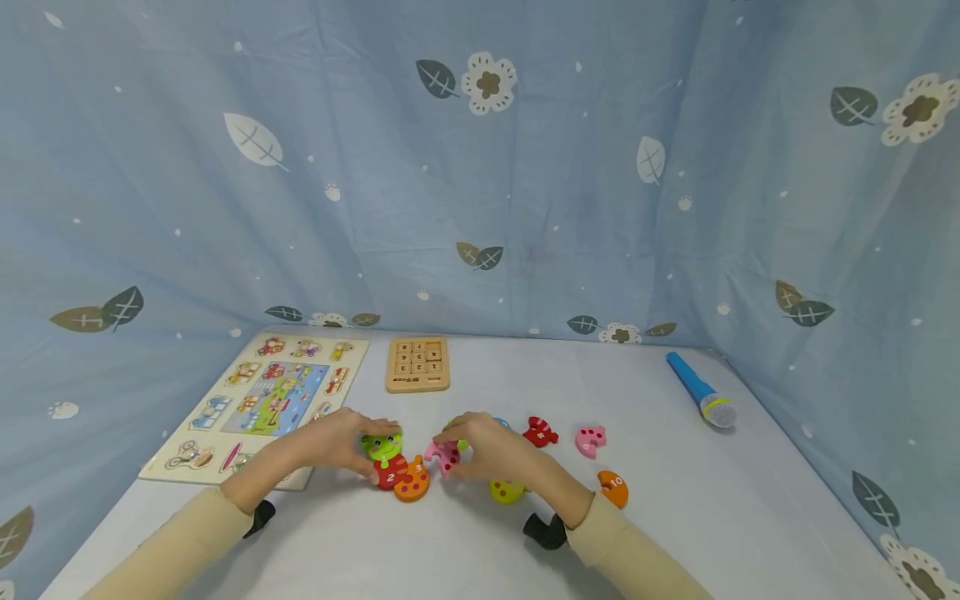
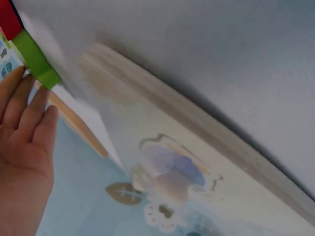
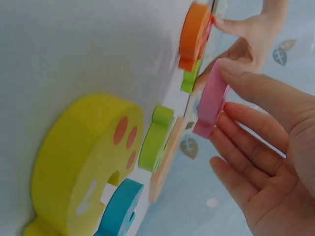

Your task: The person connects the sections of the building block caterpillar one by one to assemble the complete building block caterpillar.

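My left hand (image 1: pixel 337 440) holds a green smiling head puzzle piece (image 1: pixel 384 447) and the red piece numbered 2 (image 1: pixel 390 475), fingers at the head's far edge and thumb by the red one. An orange piece numbered 3 (image 1: pixel 412 482) adjoins the red. Just right of these, my right hand (image 1: pixel 487 450) pinches a pink dotted puzzle piece (image 1: pixel 444 456) between thumb and fingers. The right wrist view shows this pink piece (image 3: pixel 211 101) raised on edge, apart from the others. Under the right hand lie a yellow piece (image 3: pixel 78 167), a light green piece (image 3: pixel 156 140) and a blue piece (image 3: pixel 120 206).
Further right are a red striped piece (image 1: pixel 540 432), another pink piece (image 1: pixel 590 441) and an orange piece numbered 10 (image 1: pixel 613 489). A wooden number puzzle (image 1: pixel 417 364) stands at the back, a picture board (image 1: pixel 217 454) at left, a blue toy microphone (image 1: pixel 693 383) at far right.
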